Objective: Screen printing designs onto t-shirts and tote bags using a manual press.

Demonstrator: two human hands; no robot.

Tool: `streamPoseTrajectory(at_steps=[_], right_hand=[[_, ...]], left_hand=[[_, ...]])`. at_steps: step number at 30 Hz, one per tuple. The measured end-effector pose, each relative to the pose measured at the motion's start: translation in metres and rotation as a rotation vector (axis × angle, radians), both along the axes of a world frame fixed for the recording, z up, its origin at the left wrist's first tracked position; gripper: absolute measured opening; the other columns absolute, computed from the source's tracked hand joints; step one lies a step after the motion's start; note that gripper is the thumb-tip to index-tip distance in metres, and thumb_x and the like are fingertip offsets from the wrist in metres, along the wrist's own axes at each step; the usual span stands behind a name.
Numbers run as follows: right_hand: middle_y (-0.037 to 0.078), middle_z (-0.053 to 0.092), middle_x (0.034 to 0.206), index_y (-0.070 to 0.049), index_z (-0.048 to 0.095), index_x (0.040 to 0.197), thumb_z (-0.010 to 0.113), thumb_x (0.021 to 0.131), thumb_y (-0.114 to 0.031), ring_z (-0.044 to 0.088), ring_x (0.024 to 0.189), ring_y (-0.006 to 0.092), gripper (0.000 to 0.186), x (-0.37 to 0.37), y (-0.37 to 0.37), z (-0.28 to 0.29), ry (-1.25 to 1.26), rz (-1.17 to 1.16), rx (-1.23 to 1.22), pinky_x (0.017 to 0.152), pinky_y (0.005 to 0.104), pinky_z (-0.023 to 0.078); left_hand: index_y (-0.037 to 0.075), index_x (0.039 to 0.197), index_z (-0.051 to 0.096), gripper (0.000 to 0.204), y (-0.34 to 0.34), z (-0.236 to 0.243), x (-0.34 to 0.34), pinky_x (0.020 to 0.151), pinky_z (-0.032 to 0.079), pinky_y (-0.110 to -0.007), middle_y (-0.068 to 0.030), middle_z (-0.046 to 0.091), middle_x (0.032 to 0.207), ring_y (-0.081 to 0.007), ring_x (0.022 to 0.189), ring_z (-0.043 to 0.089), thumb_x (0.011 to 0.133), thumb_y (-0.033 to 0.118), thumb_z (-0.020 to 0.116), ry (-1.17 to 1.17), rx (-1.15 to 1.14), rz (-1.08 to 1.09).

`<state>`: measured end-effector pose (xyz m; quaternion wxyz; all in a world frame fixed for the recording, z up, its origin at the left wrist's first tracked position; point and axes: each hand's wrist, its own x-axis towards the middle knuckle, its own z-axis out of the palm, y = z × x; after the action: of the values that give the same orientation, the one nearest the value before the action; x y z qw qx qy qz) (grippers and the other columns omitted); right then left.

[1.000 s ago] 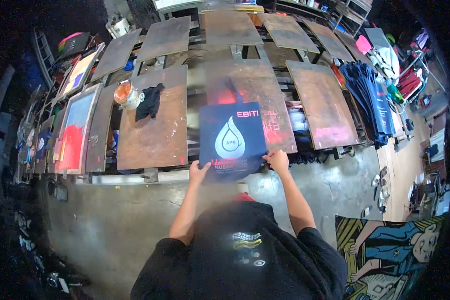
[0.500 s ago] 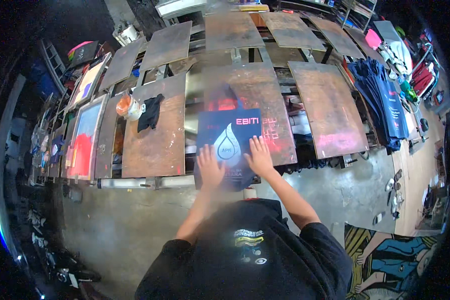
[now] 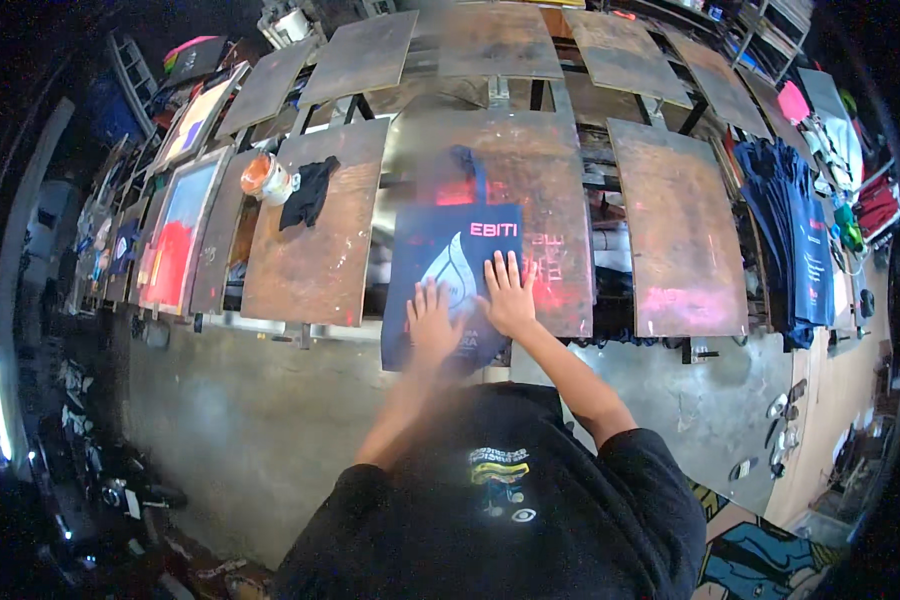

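Observation:
A dark navy tote bag (image 3: 406, 240) with a pale drop-shaped print and pink lettering lies on the middle wooden board (image 3: 553, 165). Its handle (image 3: 481, 184) stretches away from me, and its lower end hangs past the board's near edge. My left hand (image 3: 434, 325), partly blurred, rests on the lower middle of the bag, fingers stretched out. Flat near the bag's right edge lies my right hand (image 3: 510, 297), its fingers spread. Neither hand grips anything.
On the left board sit a tub with orange contents (image 3: 265, 177) and a black cloth (image 3: 310, 190). Farther left leans a red-smeared printing screen (image 3: 175, 235). Several navy bags (image 3: 785, 230) hang at the right, beyond a pink-stained board (image 3: 670, 220). More boards stand behind.
My hands have come closer together over the bag, the right one moving in from its edge. The bag looks flatter and sits slightly farther up the board. The view has shifted.

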<state>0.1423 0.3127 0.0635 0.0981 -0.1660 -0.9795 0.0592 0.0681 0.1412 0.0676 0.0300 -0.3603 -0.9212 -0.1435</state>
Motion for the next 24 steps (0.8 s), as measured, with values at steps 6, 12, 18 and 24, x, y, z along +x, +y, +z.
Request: streamPoseTrajectory(at_steps=[6,12,18,24], right_hand=[[0.013,0.026,0.155,-0.008,0.036,0.146,0.041,0.092,-0.060,0.016,0.145,0.0343,0.075,-0.001,0.000,0.000,0.023,0.034,0.061,0.112,0.0664,0.007],[0.013,0.026,0.156,-0.008,0.036,0.146,0.041,0.091,-0.060,0.016,0.146,0.0343,0.075,0.002,0.001,-0.002,0.018,0.019,0.053,0.111,0.0670,0.007],[0.014,0.026,0.155,-0.008,0.036,0.146,0.042,0.091,-0.060,0.016,0.145,0.0347,0.077,0.002,0.001,-0.003,0.032,0.032,0.065,0.110,0.0678,0.007],[0.014,0.028,0.154,-0.009,0.040,0.144,0.046,0.089,-0.061,0.021,0.144,0.0351,0.076,0.002,0.012,0.010,-0.006,0.092,-0.024,0.110,0.0686,0.008]], left_hand=[[0.010,0.141,0.043,0.068,-0.001,0.004,0.003,0.110,0.024,-0.058,-0.0166,0.032,0.152,-0.0405,0.141,0.024,0.084,0.041,0.062,-0.037,0.033,0.019],[0.004,0.126,0.058,0.055,-0.008,0.055,0.023,0.104,0.038,-0.045,-0.0178,0.054,0.132,-0.0367,0.126,0.046,0.083,0.037,0.068,-0.371,0.212,-0.231],[0.001,0.124,0.059,0.050,-0.036,0.032,0.044,0.105,0.039,-0.044,-0.0204,0.057,0.128,-0.0352,0.121,0.052,0.081,0.026,0.068,-0.765,0.138,-0.510],[0.001,0.105,0.064,0.036,-0.036,-0.028,0.041,0.060,0.048,-0.042,-0.0175,0.065,0.073,-0.0328,0.066,0.064,0.076,0.020,0.071,-0.474,0.349,-0.198]])
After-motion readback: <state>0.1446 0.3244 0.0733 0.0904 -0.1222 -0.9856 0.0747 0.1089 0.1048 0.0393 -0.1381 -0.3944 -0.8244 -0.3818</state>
